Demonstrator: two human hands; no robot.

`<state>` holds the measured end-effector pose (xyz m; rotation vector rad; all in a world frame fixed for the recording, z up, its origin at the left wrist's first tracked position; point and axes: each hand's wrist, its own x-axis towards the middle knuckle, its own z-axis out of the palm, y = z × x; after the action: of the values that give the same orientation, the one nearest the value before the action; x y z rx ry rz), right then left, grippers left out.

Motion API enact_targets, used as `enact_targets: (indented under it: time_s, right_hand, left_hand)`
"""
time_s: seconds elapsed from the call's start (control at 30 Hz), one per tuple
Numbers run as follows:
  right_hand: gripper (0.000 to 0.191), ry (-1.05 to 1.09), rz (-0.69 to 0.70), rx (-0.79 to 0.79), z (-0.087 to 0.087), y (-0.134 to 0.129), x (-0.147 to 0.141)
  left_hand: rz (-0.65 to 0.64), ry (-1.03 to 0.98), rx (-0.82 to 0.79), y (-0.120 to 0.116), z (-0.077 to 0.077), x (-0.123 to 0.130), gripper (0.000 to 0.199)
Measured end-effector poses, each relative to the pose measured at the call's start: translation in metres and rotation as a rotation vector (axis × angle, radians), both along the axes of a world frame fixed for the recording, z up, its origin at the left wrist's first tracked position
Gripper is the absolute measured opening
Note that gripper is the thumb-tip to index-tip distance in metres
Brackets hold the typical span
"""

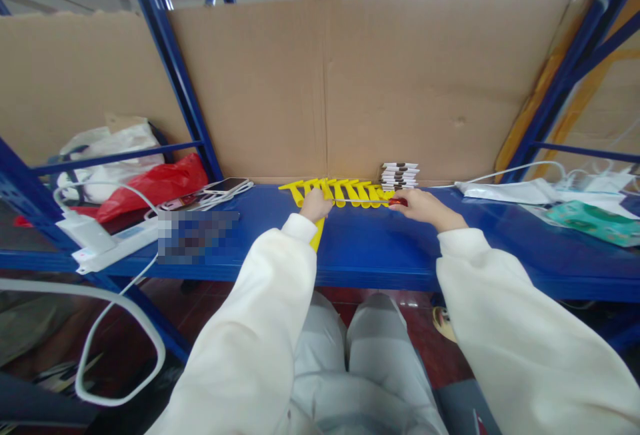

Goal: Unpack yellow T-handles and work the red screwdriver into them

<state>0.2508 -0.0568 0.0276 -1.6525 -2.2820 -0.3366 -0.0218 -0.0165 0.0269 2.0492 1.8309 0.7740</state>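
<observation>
My left hand (315, 206) is closed around a yellow T-shaped part (317, 236), whose lower end sticks out below the fist. A red-handled screwdriver (399, 202) is gripped in my right hand (424, 208). Its thin metal shaft points left and reaches to the left hand; whether the tip touches the part is hidden by the fingers. Behind both hands, several more yellow T-shaped parts (353, 192) lie side by side in a row along the back of the blue shelf (375, 242). A stack of small white-and-dark packets (400, 175) stands at the row's right end.
A cardboard sheet (400, 82) closes off the back. To the left are a white power strip (117, 245), a phone (227, 186), cables and a red bag (155, 185). A green packet (595, 222) and white pouch (507, 192) lie right.
</observation>
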Motion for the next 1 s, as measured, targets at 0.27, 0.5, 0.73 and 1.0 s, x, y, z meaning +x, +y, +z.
enact_targets:
  time_s: [0.27, 0.5, 0.73, 1.0]
  right_hand:
    - [0.013, -0.022, -0.025, 0.062, -0.007, 0.007, -0.002]
    - [0.020, 0.005, 0.030, 0.011, -0.006, 0.007, 0.003]
    - [0.021, 0.047, -0.025, 0.075, -0.009, 0.007, 0.000]
    - [0.022, 0.080, 0.061, 0.025, -0.011, 0.014, 0.008]
  left_hand:
    - [-0.013, -0.020, -0.008, 0.000, -0.001, 0.000, 0.020]
    - [-0.014, -0.088, 0.004, 0.003, -0.005, -0.002, 0.022]
    - [-0.034, -0.112, 0.022, 0.005, -0.007, -0.003, 0.022]
    - [-0.038, -0.097, -0.018, 0.006, -0.006, -0.003, 0.022]
